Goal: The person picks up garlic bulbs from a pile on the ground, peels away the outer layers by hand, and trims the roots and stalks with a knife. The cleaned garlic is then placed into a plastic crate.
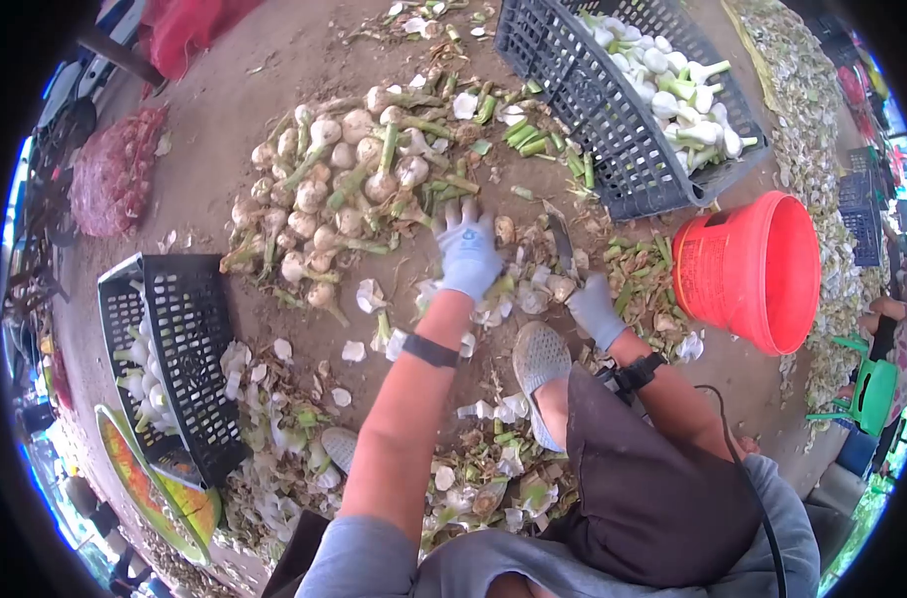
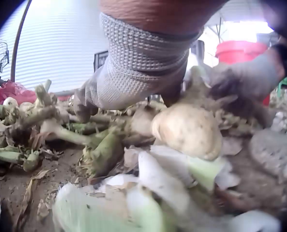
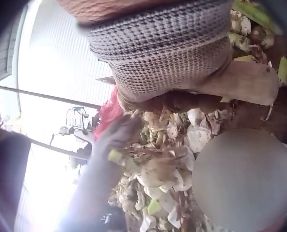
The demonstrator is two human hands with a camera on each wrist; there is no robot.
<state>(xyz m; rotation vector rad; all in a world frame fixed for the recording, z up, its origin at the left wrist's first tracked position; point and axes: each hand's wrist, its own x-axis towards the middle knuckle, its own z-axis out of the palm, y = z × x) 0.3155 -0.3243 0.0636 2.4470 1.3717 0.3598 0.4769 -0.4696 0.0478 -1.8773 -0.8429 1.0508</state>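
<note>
My left hand point(image 1: 468, 254), in a pale knit glove, reaches down at the right edge of a heap of garlic bulbs point(image 1: 344, 154) with stalks on. Its fingers are spread at the stalks. Just beside it is a single garlic bulb point(image 1: 504, 230), which shows large and pale below the glove in the left wrist view. My right hand point(image 1: 596, 311), gloved too, grips a knife point(image 1: 560, 239) whose blade points up and left in the head view. The knife's wooden handle point(image 3: 245, 82) sticks out behind the fist in the right wrist view.
A black crate point(image 1: 613, 149) of trimmed garlic stands at upper right, near a red bucket point(image 1: 742, 269). Another black crate point(image 1: 189, 349) is at left. Peelings point(image 1: 284, 439) and cut stalks point(image 1: 533, 140) litter the ground around my shoes point(image 1: 541, 364). A red mesh sack point(image 1: 120, 174) lies upper left.
</note>
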